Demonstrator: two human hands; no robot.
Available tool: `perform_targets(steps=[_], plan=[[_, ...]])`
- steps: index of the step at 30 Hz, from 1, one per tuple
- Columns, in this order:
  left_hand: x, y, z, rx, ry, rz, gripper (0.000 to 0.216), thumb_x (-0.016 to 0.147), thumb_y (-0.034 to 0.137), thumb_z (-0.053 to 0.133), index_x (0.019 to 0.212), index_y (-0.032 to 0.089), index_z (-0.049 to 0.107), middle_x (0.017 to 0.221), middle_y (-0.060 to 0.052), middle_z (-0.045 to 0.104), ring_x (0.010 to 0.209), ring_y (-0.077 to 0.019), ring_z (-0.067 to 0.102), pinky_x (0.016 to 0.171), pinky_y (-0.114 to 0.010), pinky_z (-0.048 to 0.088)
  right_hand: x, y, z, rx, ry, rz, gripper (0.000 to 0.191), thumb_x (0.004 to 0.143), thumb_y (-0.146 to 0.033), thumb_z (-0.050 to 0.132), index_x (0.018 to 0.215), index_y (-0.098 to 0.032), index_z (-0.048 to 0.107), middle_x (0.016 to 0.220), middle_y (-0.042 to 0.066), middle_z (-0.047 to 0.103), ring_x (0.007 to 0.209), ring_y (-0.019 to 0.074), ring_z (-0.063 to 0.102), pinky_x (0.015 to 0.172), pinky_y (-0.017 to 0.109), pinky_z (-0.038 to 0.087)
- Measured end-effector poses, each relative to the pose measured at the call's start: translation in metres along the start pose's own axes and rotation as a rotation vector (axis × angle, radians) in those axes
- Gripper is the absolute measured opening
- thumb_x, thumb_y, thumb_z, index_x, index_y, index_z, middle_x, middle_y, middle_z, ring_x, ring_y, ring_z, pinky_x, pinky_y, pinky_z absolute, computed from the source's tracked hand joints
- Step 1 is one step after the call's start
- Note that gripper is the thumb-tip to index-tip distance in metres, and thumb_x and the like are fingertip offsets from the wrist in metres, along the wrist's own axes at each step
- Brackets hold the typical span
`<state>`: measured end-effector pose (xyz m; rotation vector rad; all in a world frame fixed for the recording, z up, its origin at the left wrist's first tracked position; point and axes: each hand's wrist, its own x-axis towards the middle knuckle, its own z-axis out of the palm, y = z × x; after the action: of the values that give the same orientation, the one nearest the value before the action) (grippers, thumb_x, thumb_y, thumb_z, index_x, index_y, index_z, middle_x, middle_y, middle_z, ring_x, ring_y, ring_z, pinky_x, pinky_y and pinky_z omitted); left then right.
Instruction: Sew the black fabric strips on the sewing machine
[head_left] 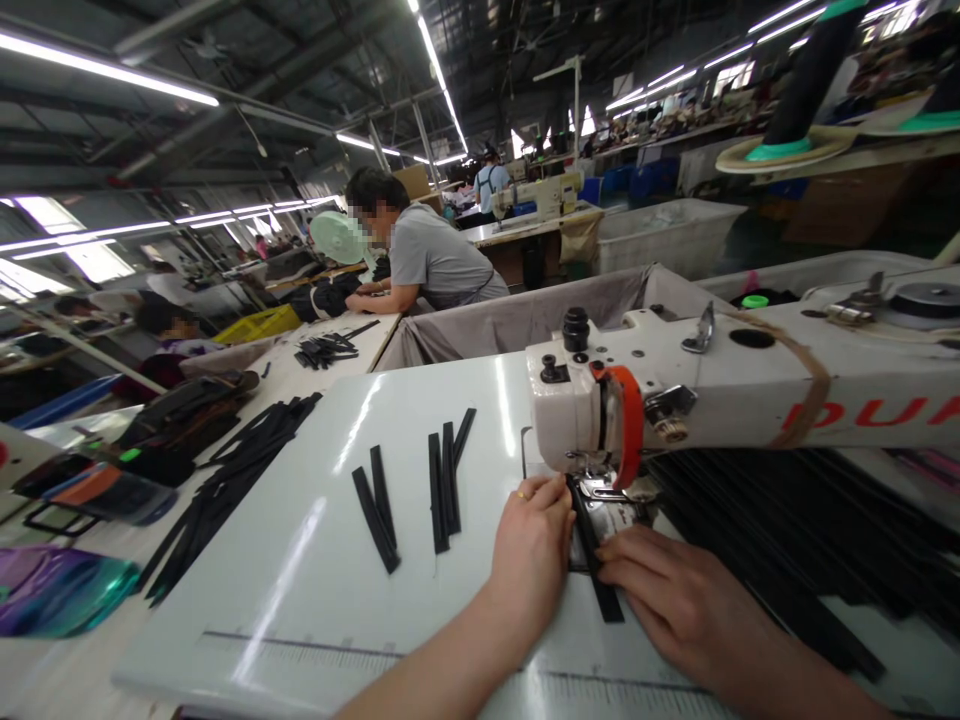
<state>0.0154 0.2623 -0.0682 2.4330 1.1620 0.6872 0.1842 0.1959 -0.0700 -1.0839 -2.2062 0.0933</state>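
Red "U" point(853, 412) lettering marks the sewing machine point(720, 365); left hand point(531, 550) and right hand point(679, 590) closely pinch a black strip point(589, 535). Beyond the table's point(300, 590) far edge stands a white bin point(660, 243).

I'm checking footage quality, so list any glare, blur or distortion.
Head view: glare streaks the white tabletop; the purple-and-teal item at far left looks smeared; the held black strip shows fairly clear edges; outer areas seem stretched.

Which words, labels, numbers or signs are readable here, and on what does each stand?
"DU", red, on the sewing machine; D partly behind a brown band, next letter cut off by the edge.
Ruler marks: any numbers too blurred to read.
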Motion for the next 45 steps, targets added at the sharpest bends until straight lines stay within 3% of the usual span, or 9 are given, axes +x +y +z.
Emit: perform_targets(steps=[9, 20, 28, 36, 45], plan=[[-0.001, 0.001, -0.002, -0.002, -0.004, -0.018, 0.017, 0.09, 0.007, 0.049, 0.093, 0.016, 0.063, 0.107, -0.007, 0.067, 0.101, -0.0233, 0.055, 0.092, -0.04, 0.05, 0.007, 0.006, 0.001, -0.062, 0.037, 0.015, 0.033, 0.087, -0.005, 0.043, 0.098, -0.022, 0.068, 0.093, 0.002, 0.07, 0.09, 0.0175, 0.063, 0.084, 0.03, 0.051], [-0.002, 0.0, -0.001, 0.011, 0.031, 0.018, 0.018, 0.092, 0.01, 0.048, 0.093, 0.016, 0.064, 0.11, -0.007, 0.069, 0.099, -0.0228, 0.057, 0.09, -0.04, 0.052, 0.007, 0.023, 0.011, -0.235, -0.093, 0.04, 0.042, 0.082, -0.004, 0.045, 0.117, -0.017, 0.063, 0.112, 0.008, 0.067, 0.096, 0.0246, 0.062, 0.082, 0.043, 0.054], [0.0, -0.002, -0.004, 0.013, 0.037, 0.018, 0.021, 0.094, 0.013, 0.045, 0.087, 0.017, 0.064, 0.106, -0.007, 0.069, 0.096, -0.0235, 0.056, 0.09, -0.041, 0.052, 0.009, 0.021, 0.012, -0.287, -0.132, 0.036, 0.045, 0.08, -0.002, 0.046, 0.12, -0.015, 0.06, 0.112, 0.01, 0.066, 0.095, 0.0255, 0.062, 0.082, 0.044, 0.056], [0.004, -0.002, -0.005, 0.019, 0.022, 0.004, 0.025, 0.095, 0.014, 0.044, 0.08, 0.017, 0.064, 0.104, -0.008, 0.068, 0.096, -0.0228, 0.056, 0.089, -0.041, 0.051, 0.01, 0.018, 0.013, -0.315, -0.076, 0.017, 0.042, 0.077, -0.002, 0.047, 0.115, -0.014, 0.061, 0.106, 0.01, 0.066, 0.093, 0.0258, 0.062, 0.081, 0.044, 0.056], [0.004, -0.001, -0.002, 0.076, 0.038, 0.005, 0.023, 0.096, 0.017, 0.042, 0.088, 0.017, 0.064, 0.102, -0.008, 0.069, 0.094, -0.0226, 0.056, 0.086, -0.042, 0.052, 0.011, 0.017, 0.014, -0.312, -0.089, 0.029, 0.046, 0.076, 0.0, 0.046, 0.118, -0.014, 0.06, 0.105, 0.01, 0.065, 0.092, 0.0253, 0.061, 0.081, 0.044, 0.056]])
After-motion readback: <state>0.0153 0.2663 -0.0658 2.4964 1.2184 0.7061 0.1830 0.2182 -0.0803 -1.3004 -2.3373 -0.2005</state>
